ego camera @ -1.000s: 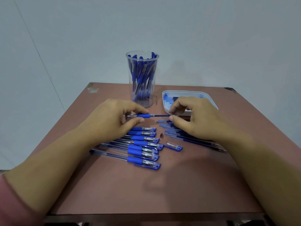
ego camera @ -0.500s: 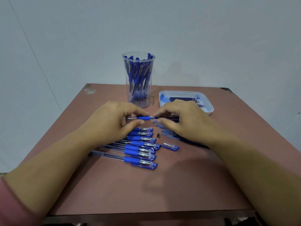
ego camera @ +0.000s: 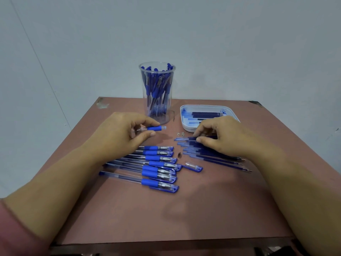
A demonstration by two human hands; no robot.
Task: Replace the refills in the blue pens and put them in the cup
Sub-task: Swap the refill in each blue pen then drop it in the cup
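The left hand is pinching a clear plastic pen barrel with a blue rubber grip between thumb and forefinger. It is holding the barrel just above the reddish-brown surface, in front of the tall clear plastic cup that is standing packed with blue pens. The barrel's long axis is running left to right, its open end pointing toward the right hand.

That hand is arching palm-down over a fan of loose dark blue refills. Its fingers are curling and appear to be nipping the farthest refill of the fan. This refill is lying roughly parallel to the barrel, just right of its mouth and a little nearer the person. So the right hand is the nearer one to feed it in, probably by lifting it and sliding it leftward along that shared axis.

A white rectangular tray holding more refills is sitting just behind the right hand. A row of capped blue pens is waiting below the left hand.
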